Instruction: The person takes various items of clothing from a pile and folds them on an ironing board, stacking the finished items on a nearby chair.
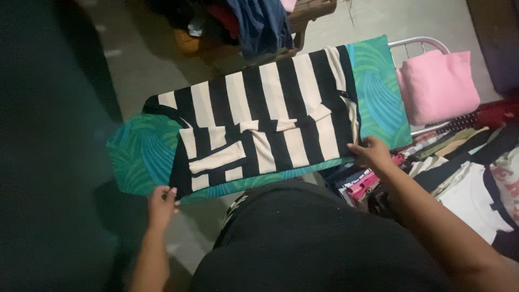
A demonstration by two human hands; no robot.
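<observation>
Two hands: both rest at the near edge of one garment, well apart from each other.
Left hand (161, 204): fingers curled over the near left corner of the striped garment (259, 124); it pinches the dark edge of the cloth there.
Right hand (369, 152): fingers bent and closed on the near right corner of the same garment, thumb on top of the cloth.
Garment: black with wide cream stripes, spread flat along the ironing board (141, 154); its sleeves are folded inward, so short striped pieces lie at angles across the middle.
Board: covered in a green and blue leaf print, running from lower left to upper right; its cover shows bare at both ends, beyond the garment.
Board end: a white metal rack (419, 42) sticks out at the far right end, and a folded pink cloth (439, 86) lies on it.
Right side: a heap of mixed clothes (470, 178) sits beside the board, near the right forearm, with white, red and patterned pieces in it.
Far side: a blue garment (259, 24) hangs over a wooden piece of furniture (308, 13) beyond the board.
Floor: pale and dim; the left part of the view is too dark to read.
</observation>
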